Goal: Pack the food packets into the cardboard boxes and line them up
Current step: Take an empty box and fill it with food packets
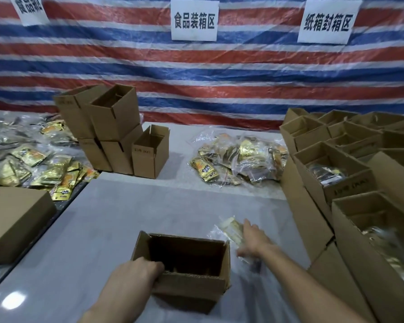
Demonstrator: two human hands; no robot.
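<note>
Low in the middle, a cardboard box [191,289] stands open.
Left hand [135,273] grips its near wall; right hand [254,238] touches a blurry packet bag [229,228], grip unclear.

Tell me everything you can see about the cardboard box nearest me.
Plain brown corrugated cardboard box, open at the top, side flaps raised, upright on the grey table. Its inside looks dark; contents cannot be told. The left hand grips its near rim at the left corner.

Head-worn wide-angle view, looking forward and down, grey table [126,217] close below, striped tarp wall [243,89] straight ahead
</note>
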